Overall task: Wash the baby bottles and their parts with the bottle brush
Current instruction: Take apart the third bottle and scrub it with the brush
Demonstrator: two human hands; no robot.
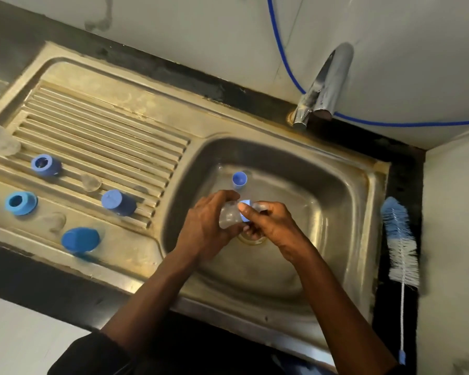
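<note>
Hands meet low over the sink (pixel 336 190), likely so drips fall to the drain. The left hand (pixel 209 226) wraps a clear bottle (pixel 228 216), while the right hand (pixel 271 226) pinches what seems a blue part at its mouth, though blur hides which. The brush (pixel 401 247) lies unused on the dark counter at right, and blue caps (pixel 119 202) wait on the ribbed steel drainboard (pixel 106 136), below the tap (pixel 325 85) and pale wall.
</note>
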